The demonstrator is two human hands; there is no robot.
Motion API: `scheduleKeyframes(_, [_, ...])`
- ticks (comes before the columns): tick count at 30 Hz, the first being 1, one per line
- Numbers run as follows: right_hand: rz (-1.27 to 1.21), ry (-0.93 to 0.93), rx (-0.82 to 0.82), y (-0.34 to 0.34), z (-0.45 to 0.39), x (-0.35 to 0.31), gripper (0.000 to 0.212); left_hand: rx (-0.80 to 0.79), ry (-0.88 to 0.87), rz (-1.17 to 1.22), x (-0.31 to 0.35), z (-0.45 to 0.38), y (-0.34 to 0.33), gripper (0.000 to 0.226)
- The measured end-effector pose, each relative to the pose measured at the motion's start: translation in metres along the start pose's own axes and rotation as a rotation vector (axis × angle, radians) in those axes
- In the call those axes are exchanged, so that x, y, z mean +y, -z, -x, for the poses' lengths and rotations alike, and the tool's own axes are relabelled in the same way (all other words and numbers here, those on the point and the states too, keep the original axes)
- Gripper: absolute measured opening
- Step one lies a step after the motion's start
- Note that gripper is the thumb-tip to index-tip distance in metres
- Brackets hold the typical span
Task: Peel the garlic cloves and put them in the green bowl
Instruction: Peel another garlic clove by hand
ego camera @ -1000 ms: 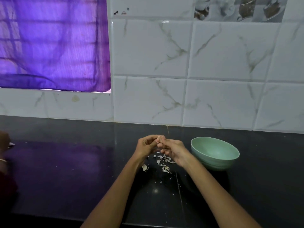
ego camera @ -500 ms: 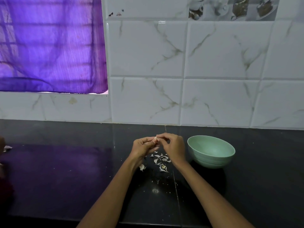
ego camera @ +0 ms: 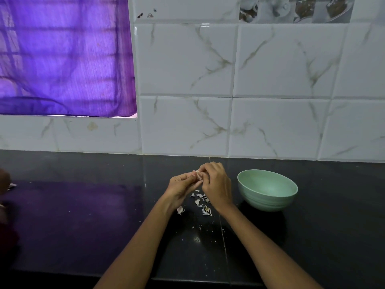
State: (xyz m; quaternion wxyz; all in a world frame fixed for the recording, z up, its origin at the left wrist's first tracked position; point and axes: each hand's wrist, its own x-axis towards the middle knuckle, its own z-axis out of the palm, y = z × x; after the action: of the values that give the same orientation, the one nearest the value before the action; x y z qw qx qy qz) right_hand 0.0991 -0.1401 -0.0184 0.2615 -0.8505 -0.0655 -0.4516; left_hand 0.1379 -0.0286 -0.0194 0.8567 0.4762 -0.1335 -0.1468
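Note:
Both hands meet above the black counter (ego camera: 83, 226), a little left of the green bowl (ego camera: 267, 189). My left hand (ego camera: 181, 189) and my right hand (ego camera: 215, 184) pinch one small pale garlic clove (ego camera: 198, 174) between their fingertips; most of the clove is hidden by the fingers. The bowl stands upright to the right of my right hand, and what I can see of its inside shows only green. Below the hands, several torn white garlic skins (ego camera: 201, 202) lie scattered on the counter.
A white marbled tile wall (ego camera: 270, 90) rises behind the counter, with a purple curtain (ego camera: 62, 59) at the upper left. Another person's hand (ego camera: 4, 181) shows at the far left edge. Small crumbs (ego camera: 198, 238) dot the counter near me.
My right hand's fingers have shifted over the top of the clove and both hands have risen slightly. The camera has tilted a little. The bowl has stayed put.

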Motion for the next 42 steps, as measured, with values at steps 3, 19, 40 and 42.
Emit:
scheduleKeyframes(3, [-0.011,0.019,-0.055,-0.002,-0.001,0.003,0.011,-0.029,0.047,0.024,0.003,0.001,0.002,0.024])
scheduleKeyframes(19, [-0.334,-0.192,-0.139,0.001,-0.005,0.017,0.014,0.293,-0.144,-0.151,0.005,-0.005,0.012,0.021])
scheduleKeyframes(40, [-0.441,-0.406,-0.208,0.0,-0.007,0.016,0.014,0.081,-0.137,-0.337,-0.005,-0.002,0.006,0.014])
scheduleKeyframes(42, [-0.436,-0.437,-0.151,-0.001,-0.007,0.017,0.011,0.053,-0.144,-0.384,-0.006,-0.001,0.004,0.007])
